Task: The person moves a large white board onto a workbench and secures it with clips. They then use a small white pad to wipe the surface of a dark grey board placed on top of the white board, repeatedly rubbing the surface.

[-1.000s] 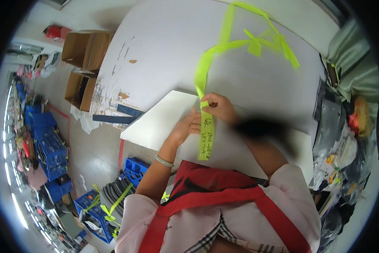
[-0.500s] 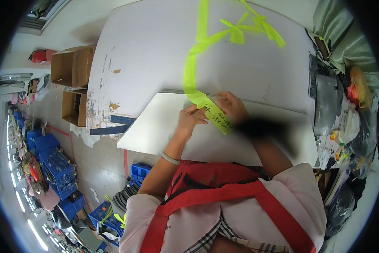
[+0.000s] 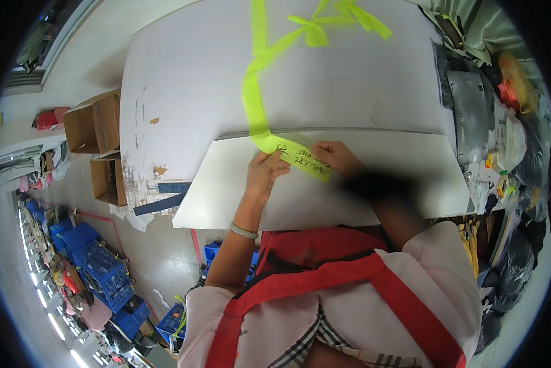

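Just above frame centre, the left hand (image 3: 264, 173) and right hand (image 3: 335, 157) pinch a neon yellow strip (image 3: 300, 158) flat on the white board (image 3: 373, 196); judging by this, keep it taut and square to the surface (image 3: 183, 86) edge

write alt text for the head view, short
Seen from above, a person's left hand and right hand hold the end of a long yellow-green strip against a white board on a grey table.
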`<action>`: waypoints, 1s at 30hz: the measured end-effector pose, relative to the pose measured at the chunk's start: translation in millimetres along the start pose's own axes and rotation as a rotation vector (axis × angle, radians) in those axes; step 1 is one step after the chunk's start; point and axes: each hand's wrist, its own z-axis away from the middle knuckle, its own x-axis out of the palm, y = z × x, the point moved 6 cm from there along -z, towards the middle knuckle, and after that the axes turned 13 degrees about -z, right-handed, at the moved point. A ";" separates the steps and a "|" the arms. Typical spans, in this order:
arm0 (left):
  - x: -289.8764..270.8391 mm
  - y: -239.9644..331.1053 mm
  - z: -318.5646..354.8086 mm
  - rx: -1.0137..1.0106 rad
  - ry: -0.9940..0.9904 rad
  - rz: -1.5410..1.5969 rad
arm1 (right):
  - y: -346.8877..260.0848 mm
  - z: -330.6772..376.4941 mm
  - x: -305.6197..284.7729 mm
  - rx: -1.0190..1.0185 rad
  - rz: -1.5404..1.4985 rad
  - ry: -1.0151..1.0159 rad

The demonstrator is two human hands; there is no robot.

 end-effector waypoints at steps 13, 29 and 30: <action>3.2 -18.6 4.7 0.006 -0.065 -0.175 | 9.2 7.5 15.3 -0.008 -0.037 -0.137; 22.9 -24.6 13.2 -0.029 -0.120 -0.207 | 17.9 11.7 12.5 0.047 -0.019 -0.107; 22.4 -26.6 12.1 -0.014 -0.099 -0.217 | 17.9 12.3 12.9 0.049 -0.012 -0.123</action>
